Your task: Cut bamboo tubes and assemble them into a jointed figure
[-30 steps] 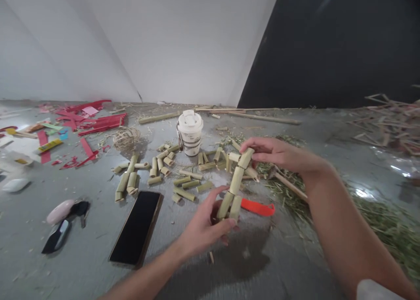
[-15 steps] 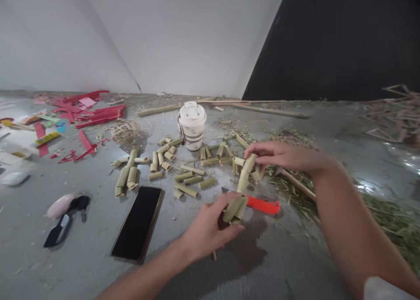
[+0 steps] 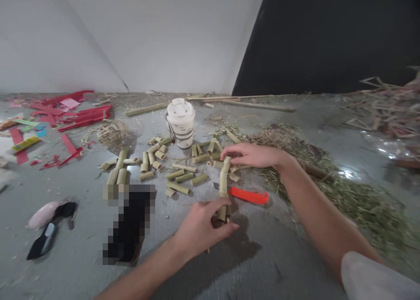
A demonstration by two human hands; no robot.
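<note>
A jointed figure of cut bamboo pieces (image 3: pixel 223 182) stands between my two hands, a long middle section with short lengths at its lower end. My left hand (image 3: pixel 205 223) curls round the lower lengths, thumb and fingers on either side. At the upper end, the fingers of my right hand (image 3: pixel 252 155) close on the top piece and its side stub; their tips are partly hidden. Just behind the figure lies a utility knife (image 3: pixel 249 195) with an orange handle, its blade pointing left. Several loose bamboo pieces (image 3: pixel 177 187) are scattered to the left of it.
Another bamboo figure (image 3: pixel 120 160) lies at left, above a pixelated dark phone (image 3: pixel 131 225). A lidded white cup (image 3: pixel 181 124) stands behind. Keys (image 3: pixel 44 241), red strips (image 3: pixel 85 117) and a woven ball (image 3: pixel 113 133) are further left. Shavings (image 3: pixel 357 208) heap at right.
The view has shifted, so the surroundings sit further left. The bamboo figure's parts, bent apart before, now line up more nearly straight, with both hands still on it.
</note>
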